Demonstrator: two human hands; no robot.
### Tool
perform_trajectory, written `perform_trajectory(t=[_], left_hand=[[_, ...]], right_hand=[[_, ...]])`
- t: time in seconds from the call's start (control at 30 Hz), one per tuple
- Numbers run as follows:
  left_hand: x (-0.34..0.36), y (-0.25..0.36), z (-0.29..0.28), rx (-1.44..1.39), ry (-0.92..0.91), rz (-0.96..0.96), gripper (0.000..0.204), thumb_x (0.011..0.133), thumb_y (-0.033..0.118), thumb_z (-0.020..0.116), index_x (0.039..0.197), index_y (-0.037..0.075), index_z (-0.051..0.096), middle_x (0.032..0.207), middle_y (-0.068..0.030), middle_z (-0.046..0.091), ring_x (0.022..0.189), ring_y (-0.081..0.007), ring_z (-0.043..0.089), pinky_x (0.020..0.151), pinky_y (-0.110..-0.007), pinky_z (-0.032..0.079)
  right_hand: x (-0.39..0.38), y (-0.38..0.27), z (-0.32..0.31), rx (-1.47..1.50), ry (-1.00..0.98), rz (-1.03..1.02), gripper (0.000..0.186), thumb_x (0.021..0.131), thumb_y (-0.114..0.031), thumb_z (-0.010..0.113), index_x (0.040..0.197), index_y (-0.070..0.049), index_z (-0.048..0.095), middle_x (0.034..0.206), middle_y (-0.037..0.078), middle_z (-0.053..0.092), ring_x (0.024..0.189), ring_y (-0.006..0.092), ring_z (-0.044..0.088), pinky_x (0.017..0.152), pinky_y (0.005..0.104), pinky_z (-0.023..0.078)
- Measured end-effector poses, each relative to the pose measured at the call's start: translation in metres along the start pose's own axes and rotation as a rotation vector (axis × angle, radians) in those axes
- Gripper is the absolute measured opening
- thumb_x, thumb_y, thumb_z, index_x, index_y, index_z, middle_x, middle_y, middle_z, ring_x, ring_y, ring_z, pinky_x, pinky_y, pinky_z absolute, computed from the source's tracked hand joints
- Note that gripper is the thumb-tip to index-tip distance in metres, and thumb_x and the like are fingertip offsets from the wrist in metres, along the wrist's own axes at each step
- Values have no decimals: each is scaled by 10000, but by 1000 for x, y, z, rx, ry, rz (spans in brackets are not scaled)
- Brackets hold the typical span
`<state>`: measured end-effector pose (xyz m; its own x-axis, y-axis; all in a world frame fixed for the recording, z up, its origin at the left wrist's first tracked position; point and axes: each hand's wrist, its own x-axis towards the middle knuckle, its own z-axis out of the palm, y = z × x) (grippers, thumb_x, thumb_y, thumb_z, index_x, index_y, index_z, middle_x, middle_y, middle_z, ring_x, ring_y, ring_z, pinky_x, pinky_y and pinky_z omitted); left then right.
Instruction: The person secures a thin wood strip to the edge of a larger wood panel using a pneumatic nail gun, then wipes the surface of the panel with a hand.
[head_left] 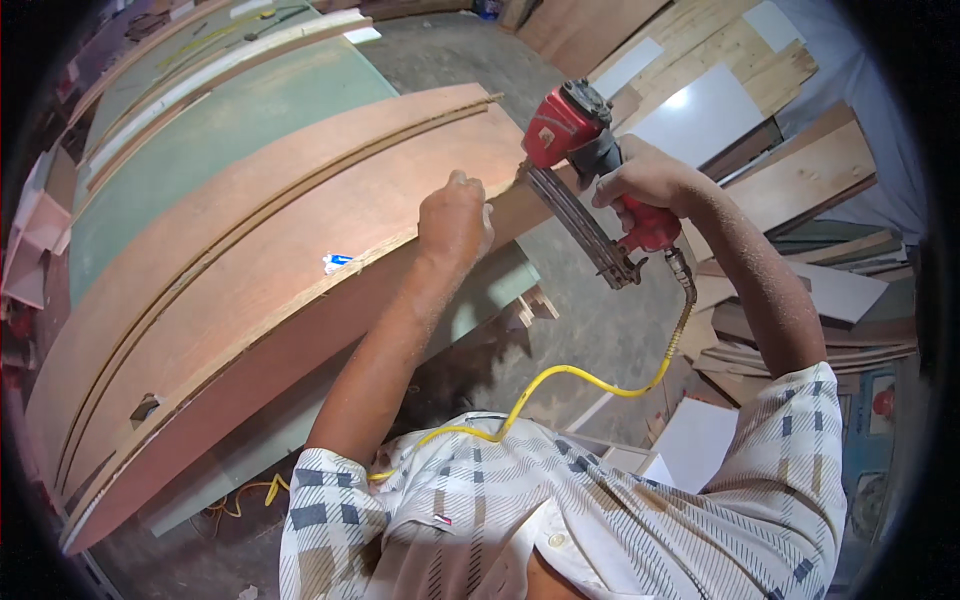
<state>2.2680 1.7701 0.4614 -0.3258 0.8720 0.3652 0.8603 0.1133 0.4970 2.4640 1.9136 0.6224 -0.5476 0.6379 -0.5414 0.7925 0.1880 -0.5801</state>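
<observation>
A large plywood panel [380, 195] with a curved outline lies in front of me. My left hand [455, 222] is closed at its near edge, thumb side up, fingers partly hidden. A thin pale strip [290, 303] runs along that edge. My right hand [645, 182] grips the handle of a red nail gun [558, 128]. The gun is tilted, its nose close to the panel's right end; I cannot tell whether they touch. Its long dark magazine [580, 225] slants down toward me. A yellow air hose [590, 377] runs from the handle across my front.
A narrow curved wood strip [300, 182] lies along the panel's top, with a small blue-and-white item [338, 262] and a dark block [145, 407]. Beneath is a green-topped table [330, 75]. Boards and offcuts [800, 180] lean and pile at the right.
</observation>
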Motion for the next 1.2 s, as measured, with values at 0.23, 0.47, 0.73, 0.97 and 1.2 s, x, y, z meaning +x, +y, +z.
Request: perform_trajectory(t=[0.23,0.47,0.73,0.97,1.2], left_hand=[[-44,-39,-85,66,-141,-66,271,795,215,845,856,0,693,882,-197,669,839,-393,678,759,-494,530],[-65,-40,-116,28,-64,-137,265,814,212,832,880,-3,692,895,-185,669,841,-384,672,767,-486,525],[-57,-27,-108,31,-68,-164,256,820,206,828,850,-1,680,882,-178,658,833,-376,674,765,-484,526],[-50,-24,-102,46,9,-85,253,808,197,851,834,14,678,808,-139,639,732,-324,643,681,-450,490],[-44,-18,-102,36,17,-64,267,807,210,848,836,5,678,822,-157,643,749,-348,651,697,-462,496]], right_hand=[[-5,13,-6,112,35,-107,137,729,-26,671,833,7,590,666,67,598,501,197,636,466,353,573],[-20,-7,0,151,32,-155,279,756,-54,706,1010,-3,602,730,50,593,534,149,601,486,326,544],[-34,-17,0,176,-34,-211,205,742,-61,697,904,19,600,702,77,612,520,181,637,462,344,570],[-40,-26,4,154,-50,-214,223,765,-60,688,947,29,596,674,55,597,504,164,618,475,328,561],[-43,-28,1,131,-52,-208,313,756,-43,687,1043,34,586,674,39,577,491,156,600,470,322,546]])
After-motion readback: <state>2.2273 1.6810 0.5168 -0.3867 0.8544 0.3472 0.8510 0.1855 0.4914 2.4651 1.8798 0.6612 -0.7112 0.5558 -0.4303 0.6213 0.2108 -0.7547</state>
